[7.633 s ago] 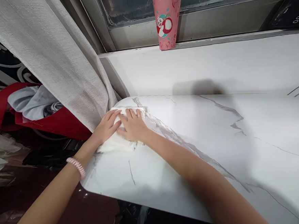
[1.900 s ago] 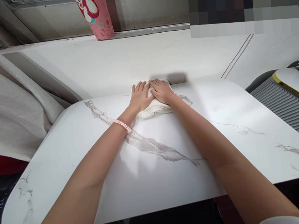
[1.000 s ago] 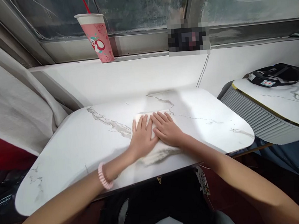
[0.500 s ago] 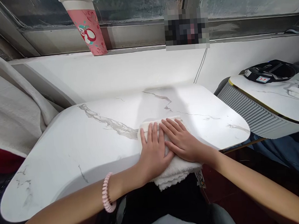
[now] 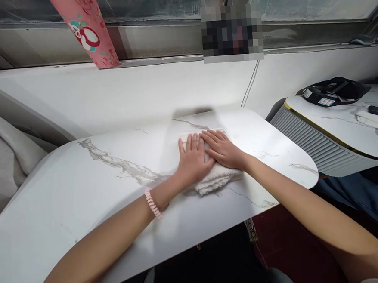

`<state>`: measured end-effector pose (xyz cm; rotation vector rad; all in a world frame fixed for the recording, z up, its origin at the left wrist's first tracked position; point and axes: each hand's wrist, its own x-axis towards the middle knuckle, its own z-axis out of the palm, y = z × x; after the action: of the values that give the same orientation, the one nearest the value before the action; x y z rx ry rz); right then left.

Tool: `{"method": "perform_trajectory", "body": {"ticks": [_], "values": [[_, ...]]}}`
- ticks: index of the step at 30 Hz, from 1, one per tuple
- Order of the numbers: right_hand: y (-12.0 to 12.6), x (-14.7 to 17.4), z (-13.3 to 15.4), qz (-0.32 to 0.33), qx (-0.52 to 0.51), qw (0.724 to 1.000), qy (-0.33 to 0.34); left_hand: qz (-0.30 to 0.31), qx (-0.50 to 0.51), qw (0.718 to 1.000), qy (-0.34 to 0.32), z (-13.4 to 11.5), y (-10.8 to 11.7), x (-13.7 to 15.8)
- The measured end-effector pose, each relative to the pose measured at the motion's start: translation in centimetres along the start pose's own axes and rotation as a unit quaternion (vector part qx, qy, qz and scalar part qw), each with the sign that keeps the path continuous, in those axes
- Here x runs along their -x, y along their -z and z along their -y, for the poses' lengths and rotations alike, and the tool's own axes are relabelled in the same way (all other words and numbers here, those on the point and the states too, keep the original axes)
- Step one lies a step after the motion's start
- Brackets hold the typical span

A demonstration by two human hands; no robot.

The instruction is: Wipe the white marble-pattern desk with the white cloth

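A folded white cloth lies on the white marble-patterned tabletop, beneath both palms. My left hand presses flat on its left half with the fingers stretched forward; a pink coil band circles that wrist. Flat on the right half rests my right hand, fingers straight and angled up to the left. The thumbs and inner fingers of the two hands meet over the middle of the cloth. Much of the cloth's upper surface is hidden under the hands.
On the window ledge leans a pink paper cup, beside a blurred-out patch. A second table at right carries a black cap-like item. Grey-white fabric hangs at left. The wall borders the tabletop's far edge.
Both hands have slid the cloth forward, away from the table's near edge, where it hung over before. The view has shifted, and the cup sits farther left in it.
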<state>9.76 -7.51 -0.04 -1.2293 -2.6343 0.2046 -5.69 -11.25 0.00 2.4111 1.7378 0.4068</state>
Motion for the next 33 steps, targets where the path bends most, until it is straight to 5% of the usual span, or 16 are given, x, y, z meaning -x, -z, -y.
{"method": "perform_trajectory", "body": {"ticks": [8,20,33], "values": [[-0.4,-6.3,-2.7,-0.024,-0.017,0.999,-0.040,0.002,-0.010,1.000,0.005,3.7,0.2,-6.1],[-1.5,-12.6,-5.6,-0.112,-0.051,0.992,-0.038,-0.025,-0.003,0.999,0.031,7.3,0.4,-11.1],[-1.9,-13.8,-6.6,-0.136,-0.045,0.989,-0.024,-0.033,-0.028,0.999,0.029,7.9,0.1,-12.0]]}}
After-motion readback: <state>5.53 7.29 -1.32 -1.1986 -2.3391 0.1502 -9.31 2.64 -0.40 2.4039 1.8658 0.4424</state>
